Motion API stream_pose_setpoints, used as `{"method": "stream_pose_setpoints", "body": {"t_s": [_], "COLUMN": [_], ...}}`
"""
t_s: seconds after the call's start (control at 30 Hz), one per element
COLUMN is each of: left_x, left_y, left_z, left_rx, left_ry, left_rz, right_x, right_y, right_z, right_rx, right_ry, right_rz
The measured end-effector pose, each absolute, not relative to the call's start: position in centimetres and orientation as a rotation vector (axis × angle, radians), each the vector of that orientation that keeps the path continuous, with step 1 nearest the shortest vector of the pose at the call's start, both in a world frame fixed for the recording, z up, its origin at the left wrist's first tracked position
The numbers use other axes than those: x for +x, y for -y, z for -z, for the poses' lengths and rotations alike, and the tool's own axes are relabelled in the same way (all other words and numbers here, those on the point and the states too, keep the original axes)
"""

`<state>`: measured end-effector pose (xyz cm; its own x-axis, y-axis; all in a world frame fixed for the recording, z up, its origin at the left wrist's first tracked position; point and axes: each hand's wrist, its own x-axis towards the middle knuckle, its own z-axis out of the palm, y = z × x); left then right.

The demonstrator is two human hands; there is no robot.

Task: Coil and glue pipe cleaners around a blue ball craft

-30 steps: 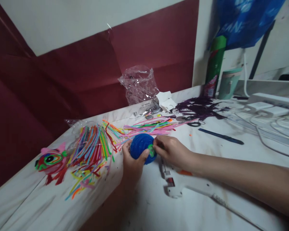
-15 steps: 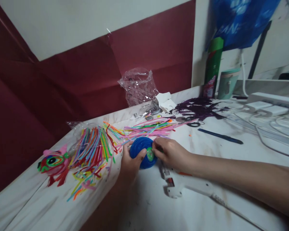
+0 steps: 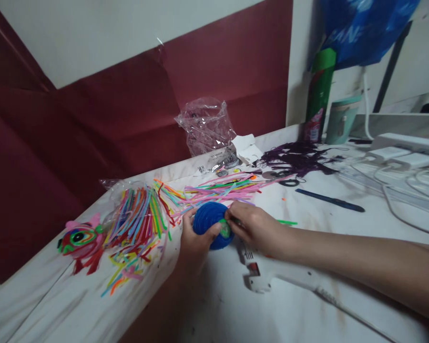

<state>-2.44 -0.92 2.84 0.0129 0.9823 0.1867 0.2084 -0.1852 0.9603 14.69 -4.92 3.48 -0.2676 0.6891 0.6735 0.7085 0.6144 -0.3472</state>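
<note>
My left hand [image 3: 197,243] is closed round the side of a blue ball-like piece [image 3: 209,220] with ridged, wound rows and a green patch on its right side. The fingers of my right hand [image 3: 248,224] are pinched together at that patch. A green pipe cleaner [image 3: 288,222] pokes out past the right wrist; its stretch inside the fingers is hidden. Below the right hand a white glue gun [image 3: 259,282] lies on the table, its cord running to the lower right.
Coloured pipe cleaners [image 3: 139,214] spread to the left and behind the ball. A pink-and-red animal figure [image 3: 81,240] stands at far left. Behind are a clear plastic bag [image 3: 207,126], purple strands [image 3: 293,158] and scissors [image 3: 289,181]. A dark blue cutter [image 3: 329,200] and power strip [image 3: 407,147] lie right.
A length of green pipe cleaner now shows beyond my right wrist. The blue piece has turned slightly in my left hand, and the view has shifted a little.
</note>
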Motion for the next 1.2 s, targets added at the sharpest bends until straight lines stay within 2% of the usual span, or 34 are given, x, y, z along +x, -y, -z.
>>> {"method": "stream_pose_setpoints", "body": {"t_s": [0.1, 0.33, 0.6, 0.73, 1.0, 1.2], "left_x": [-2.3, -2.8, -3.2, -3.1, -3.1, -3.2], "left_y": [1.0, 0.4, -0.1, -0.1, -0.4, -0.3], "left_z": [-2.9, -2.9, -3.0, -3.2, -2.6, -2.4], "left_rx": [1.477, 1.355, 1.109, 1.035, 0.947, 0.943], "left_ry": [-1.28, -1.259, -1.119, -1.056, -0.958, -0.929], "left_rz": [-1.26, -1.308, -1.37, -1.39, -1.409, -1.42], "right_x": [14.6, 14.7, 15.9, 16.0, 15.3, 15.2], "right_y": [5.0, 4.9, 5.8, 5.9, 5.2, 5.3], "right_z": [-3.4, -3.8, -6.3, -6.4, -4.5, -4.3], "right_rx": [-1.084, -1.143, -0.823, -0.719, -0.902, -0.869], "right_ry": [2.028, 1.847, 1.793, 1.897, 1.995, 2.055], "right_rz": [0.014, -0.26, 0.325, 0.3, 0.199, 0.205]}}
